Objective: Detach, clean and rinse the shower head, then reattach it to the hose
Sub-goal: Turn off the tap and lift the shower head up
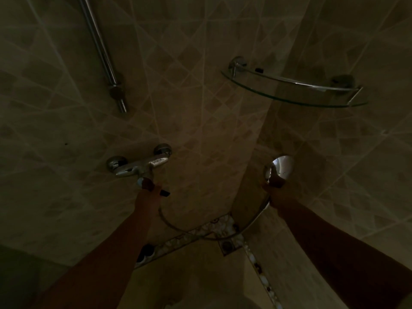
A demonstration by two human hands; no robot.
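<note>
The round chrome shower head (281, 164) is held up in the tiled corner by my right hand (276, 182), which grips its handle just below the face. A metal hose (200, 234) loops down from that hand and back up to the wall mixer tap (138, 167). My left hand (149, 190) is closed on the tap's lever under the mixer body. The room is very dim, so fine detail of both grips is hard to make out.
A chrome riser rail (101, 52) runs up the left wall. A curved glass corner shelf (294, 90) with a chrome rail hangs above the shower head. A square floor drain (227, 244) sits in the corner below. Dark bottles (146, 253) stand at the wall's base.
</note>
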